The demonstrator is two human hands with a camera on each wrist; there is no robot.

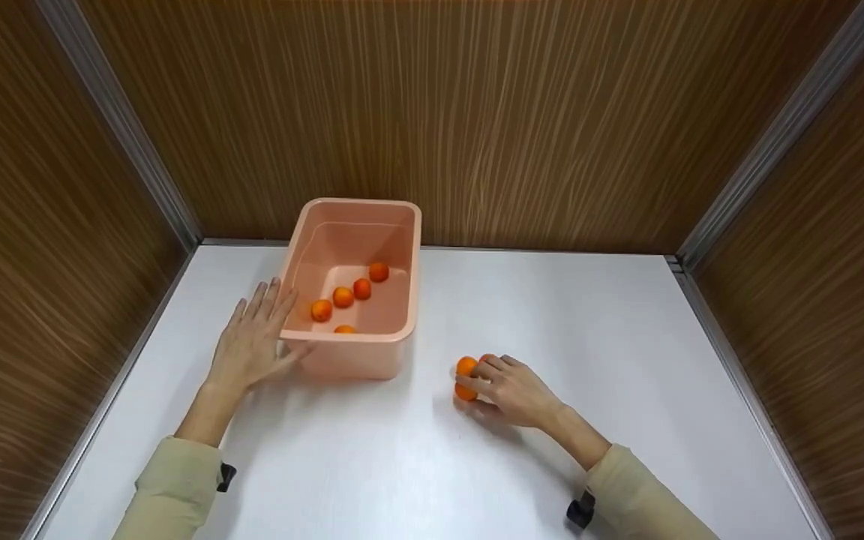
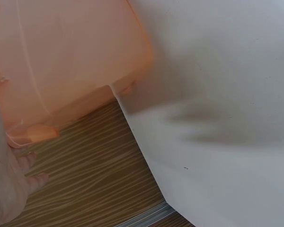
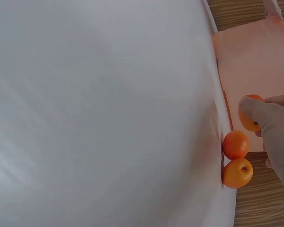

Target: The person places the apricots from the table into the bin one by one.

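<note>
Right hand [image 1: 516, 390]: fingers curled over 3 oranges [image 1: 466, 367] on table [image 1: 627, 337], pinching 1 orange [image 3: 250, 113]; other 2 touching each other just beside fingertips. Bin [image 1: 394, 225] lies left of and beyond this hand, long axis running away from person, 5 oranges inside. Left hand [image 1: 254, 341]: fingers spread, flat against bin's near-left wall, nearer to bin than right hand.

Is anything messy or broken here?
Nothing looks broken or spilled. Three small oranges sit on the white table by the right hand, outside the pink tub where five others lie.
</note>
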